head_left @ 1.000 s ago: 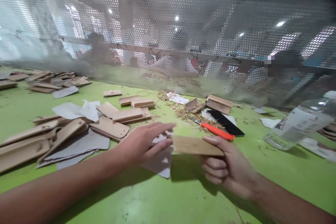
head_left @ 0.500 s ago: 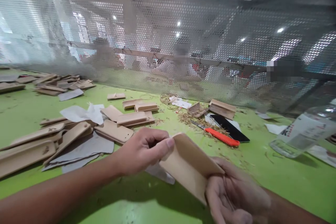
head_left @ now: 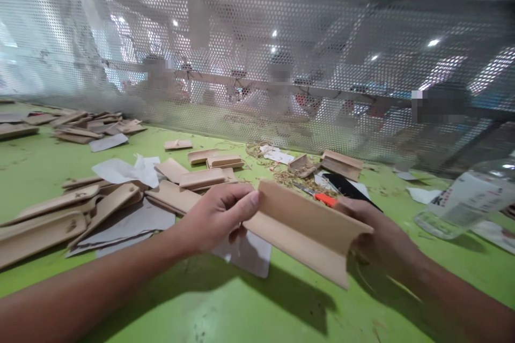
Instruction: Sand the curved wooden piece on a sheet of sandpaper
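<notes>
Both of my hands hold one folded tan leather piece [head_left: 306, 228] above the green table [head_left: 249, 305]. My left hand [head_left: 219, 214] pinches its left end between thumb and fingers. My right hand [head_left: 382, 241] grips the right end from behind, its fingers mostly hidden by the piece. The piece is bent lengthwise into a shallow V, its fold facing me. A grey paper sheet [head_left: 249, 252] lies on the table just under my left hand.
Stacks of tan leather pieces [head_left: 60, 214] and grey paper lie at the left. An orange-handled knife [head_left: 324, 199], a black phone [head_left: 346, 185] and shavings sit behind the held piece. A clear bottle [head_left: 462, 198] lies at the right. A perforated metal screen [head_left: 257, 64] backs the table.
The leather piece has been turned and folded lengthwise. My right hand shifted from under it to its right end; my left hand kept its pinch on the left end.
</notes>
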`<state>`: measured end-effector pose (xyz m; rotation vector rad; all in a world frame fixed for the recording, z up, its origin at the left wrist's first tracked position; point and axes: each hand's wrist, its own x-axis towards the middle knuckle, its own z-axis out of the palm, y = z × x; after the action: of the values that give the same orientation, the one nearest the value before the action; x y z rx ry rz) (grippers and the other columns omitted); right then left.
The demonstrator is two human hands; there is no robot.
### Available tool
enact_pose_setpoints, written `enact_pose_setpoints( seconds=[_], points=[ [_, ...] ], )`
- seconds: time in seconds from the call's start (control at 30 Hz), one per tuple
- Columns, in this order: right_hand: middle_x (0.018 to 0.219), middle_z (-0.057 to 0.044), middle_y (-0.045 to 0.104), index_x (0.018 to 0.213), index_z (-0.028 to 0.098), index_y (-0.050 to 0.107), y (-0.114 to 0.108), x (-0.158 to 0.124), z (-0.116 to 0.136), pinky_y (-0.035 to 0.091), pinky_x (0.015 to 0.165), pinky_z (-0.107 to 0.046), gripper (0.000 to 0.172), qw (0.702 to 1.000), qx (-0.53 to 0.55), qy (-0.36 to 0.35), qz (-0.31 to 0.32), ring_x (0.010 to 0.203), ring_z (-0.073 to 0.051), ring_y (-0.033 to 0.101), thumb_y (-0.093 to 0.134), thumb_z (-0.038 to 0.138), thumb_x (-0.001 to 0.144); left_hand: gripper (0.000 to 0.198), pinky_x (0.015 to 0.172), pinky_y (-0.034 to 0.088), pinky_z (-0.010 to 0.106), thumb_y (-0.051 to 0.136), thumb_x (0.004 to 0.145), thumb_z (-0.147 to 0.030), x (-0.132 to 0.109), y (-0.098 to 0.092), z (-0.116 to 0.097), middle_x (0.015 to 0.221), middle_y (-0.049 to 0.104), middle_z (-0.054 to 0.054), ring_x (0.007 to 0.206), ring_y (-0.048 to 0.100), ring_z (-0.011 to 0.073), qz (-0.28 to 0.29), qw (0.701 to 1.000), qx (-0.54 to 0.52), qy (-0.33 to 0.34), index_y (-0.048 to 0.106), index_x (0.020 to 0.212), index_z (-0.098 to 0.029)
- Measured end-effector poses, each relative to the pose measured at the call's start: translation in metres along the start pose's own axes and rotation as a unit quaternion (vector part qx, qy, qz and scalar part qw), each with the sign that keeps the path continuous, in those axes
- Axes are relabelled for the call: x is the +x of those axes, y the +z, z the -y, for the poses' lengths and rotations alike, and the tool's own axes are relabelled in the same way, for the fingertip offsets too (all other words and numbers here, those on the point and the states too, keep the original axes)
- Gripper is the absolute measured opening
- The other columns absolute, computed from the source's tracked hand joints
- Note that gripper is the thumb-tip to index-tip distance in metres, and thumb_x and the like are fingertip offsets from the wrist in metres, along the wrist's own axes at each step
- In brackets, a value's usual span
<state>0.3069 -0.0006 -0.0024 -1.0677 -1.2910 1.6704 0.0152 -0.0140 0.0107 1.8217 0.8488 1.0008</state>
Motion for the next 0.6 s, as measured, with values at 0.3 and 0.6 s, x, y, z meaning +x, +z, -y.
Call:
enact_pose_setpoints(
  seconds=[0.3, 0.6],
  points=[
    [0.113, -0.013, 0.074, 0.133, 0.024, 0.065, 0.029, -0.025, -0.001, 0.057, 0.071, -0.031, 0.068, 0.954, -0.085, 0.066, 0.280, 0.089, -0.023, 0.075, 0.049, 0.077, 0.094, 0.025, 0.068, 0.045, 0.024, 0.050, 0.108, -0.030, -0.003, 0.007, -0.004, 0.082, 0.066, 0.002, 0.074, 0.061, 0.0156, -0.012, 0.972, 0.185, 0.146, 0.069, 0.096, -0.018],
    [0.137, -0.017, 0.067, 0.155, 0.023, 0.051, 0.035, -0.007, 0.036, 0.052, 0.100, -0.053, 0.068, 0.840, -0.532, -0.105, 0.022, 0.121, -0.037, 0.064, 0.048, 0.062, 0.099, 0.047, 0.096, 0.054, 0.043, 0.042, 0.110, -0.054, -0.001, -0.004, 0.017, 0.127, 0.066, 0.015, 0.116, 0.065, 0.0300, -0.030, 0.971, 0.238, 0.002, 0.047, 0.142, -0.020]
  ],
)
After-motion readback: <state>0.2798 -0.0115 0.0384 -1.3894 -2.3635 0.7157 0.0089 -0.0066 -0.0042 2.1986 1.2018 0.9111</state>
